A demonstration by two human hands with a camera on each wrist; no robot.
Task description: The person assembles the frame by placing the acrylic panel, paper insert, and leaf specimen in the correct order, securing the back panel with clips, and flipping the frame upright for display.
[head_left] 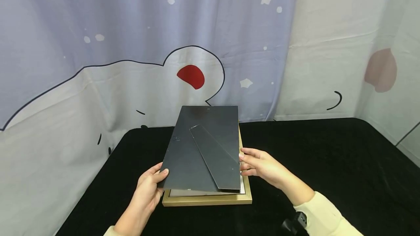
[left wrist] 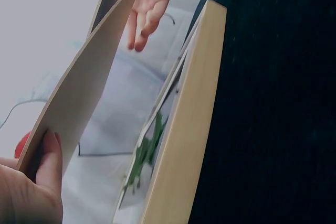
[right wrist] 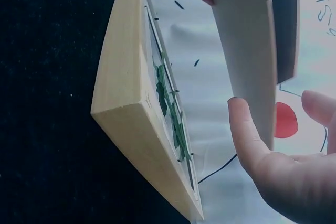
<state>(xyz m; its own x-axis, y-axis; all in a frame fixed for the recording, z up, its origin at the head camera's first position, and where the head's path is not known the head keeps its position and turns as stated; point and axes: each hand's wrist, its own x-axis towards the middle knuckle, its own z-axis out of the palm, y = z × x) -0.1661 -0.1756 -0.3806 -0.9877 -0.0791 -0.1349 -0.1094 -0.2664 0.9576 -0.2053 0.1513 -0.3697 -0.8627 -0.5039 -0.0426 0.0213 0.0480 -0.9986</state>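
A dark backing board (head_left: 183,163) with a slanted easel leg (head_left: 213,156) is held above a gold-coloured picture frame (head_left: 210,201). At its near left corner my left hand (head_left: 149,187) pinches the board, thumb on top. My right hand (head_left: 262,165) is at the board's right edge, its fingers nearly straight. In the right wrist view, one finger reaches the pale underside of the board (right wrist: 247,51), while the thumb stands apart from it. The wrist views show the frame (left wrist: 194,103) lying below, apart from the board, with a green leafy shape (right wrist: 170,108) inside.
A black cloth (head_left: 321,156) covers the table. Behind it hangs a pale curtain (head_left: 131,28) with cartoon shapes and a red patch. A small black device (head_left: 296,223) sits at the right sleeve.
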